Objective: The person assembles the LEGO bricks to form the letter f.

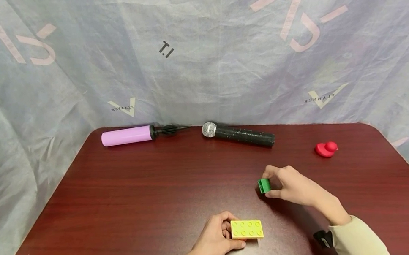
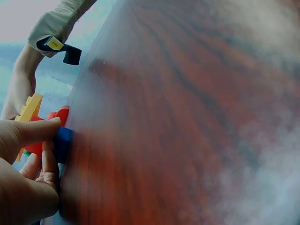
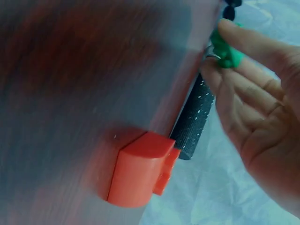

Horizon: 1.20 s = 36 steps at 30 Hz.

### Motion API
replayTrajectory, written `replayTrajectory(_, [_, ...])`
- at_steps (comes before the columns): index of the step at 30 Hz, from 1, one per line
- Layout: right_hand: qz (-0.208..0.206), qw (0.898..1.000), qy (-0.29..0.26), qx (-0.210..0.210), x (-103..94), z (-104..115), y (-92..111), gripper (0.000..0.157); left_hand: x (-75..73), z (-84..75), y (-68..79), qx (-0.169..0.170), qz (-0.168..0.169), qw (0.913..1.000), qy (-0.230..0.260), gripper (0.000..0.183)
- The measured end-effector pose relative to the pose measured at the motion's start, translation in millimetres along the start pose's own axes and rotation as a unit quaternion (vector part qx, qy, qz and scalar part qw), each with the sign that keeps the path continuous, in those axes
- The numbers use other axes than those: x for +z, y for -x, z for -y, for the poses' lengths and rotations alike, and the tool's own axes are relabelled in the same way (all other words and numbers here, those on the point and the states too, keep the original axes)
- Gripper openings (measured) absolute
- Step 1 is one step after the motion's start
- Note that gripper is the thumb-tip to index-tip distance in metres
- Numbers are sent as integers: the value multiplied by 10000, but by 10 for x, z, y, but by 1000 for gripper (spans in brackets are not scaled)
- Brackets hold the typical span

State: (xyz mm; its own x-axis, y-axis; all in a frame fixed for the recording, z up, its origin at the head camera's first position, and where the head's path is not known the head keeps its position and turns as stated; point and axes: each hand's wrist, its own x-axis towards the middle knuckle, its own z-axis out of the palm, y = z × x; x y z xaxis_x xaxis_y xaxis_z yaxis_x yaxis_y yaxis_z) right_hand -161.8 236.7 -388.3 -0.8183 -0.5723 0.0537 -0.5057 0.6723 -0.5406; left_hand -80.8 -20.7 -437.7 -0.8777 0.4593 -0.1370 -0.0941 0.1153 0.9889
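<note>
My left hand (image 1: pixel 216 238) grips a stack of toy building bricks near the table's front. On top in the head view is a yellow brick (image 1: pixel 247 229) with several studs. The left wrist view also shows a red brick (image 2: pixel 38 140) and a blue brick (image 2: pixel 64 143) in that stack, partly hidden by fingers. Ahead and to the right, my right hand (image 1: pixel 293 184) pinches a small green brick (image 1: pixel 264 185) between thumb and fingertips, its hollow side facing left. In the right wrist view, fingers partly cover the green brick (image 3: pixel 227 51).
A red toy piece with a rounded side (image 1: pixel 326 149) sits on the dark red table (image 1: pixel 139 186), right of my right hand. Along the back edge lie a black microphone (image 1: pixel 244 135) and a lilac hand pump (image 1: pixel 127 136). A grey cloth (image 1: pixel 196 60) hangs behind.
</note>
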Motion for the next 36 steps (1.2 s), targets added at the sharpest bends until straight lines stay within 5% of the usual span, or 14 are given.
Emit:
replayTrajectory(6, [16,9930,-1183,-21,17,169,58,31,-6,-8,2,-15,-14,10000,-98,39])
replayTrajectory(15, [98,9866,-1599,-303,112,460,143,32,-5,2,-10,85,-16,9999,-60,38])
replayTrajectory(25, [165,9914,-1018,-810,237,672,189,25,-13,-1,-10,69,40,10000,-47,37])
replayTrajectory(36, [420,9955,-444,-718,274,855,156,23,-11,9,-17,54,113,9999,76,37])
